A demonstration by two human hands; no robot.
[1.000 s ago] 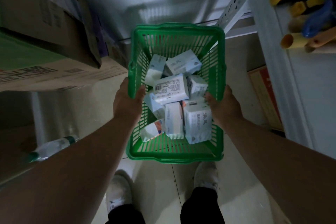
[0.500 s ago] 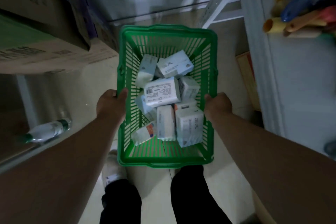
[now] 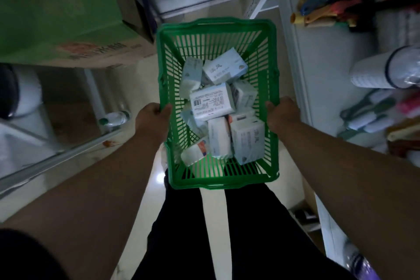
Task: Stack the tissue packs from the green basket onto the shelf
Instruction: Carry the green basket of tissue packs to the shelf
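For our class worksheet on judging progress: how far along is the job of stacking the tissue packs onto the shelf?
Nothing looks stacked yet. All visible tissue packs lie jumbled in the green basket. In hand: the left hand and right hand each grip a side rim, carrying it between the shelves. Left: every pack still needs placing on the shelf.

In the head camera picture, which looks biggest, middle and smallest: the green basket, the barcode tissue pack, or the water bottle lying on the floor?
1. Green plastic basket
2. White tissue pack with the barcode
3. Clear water bottle with the green cap; it lies farther away, so it may only look smaller.
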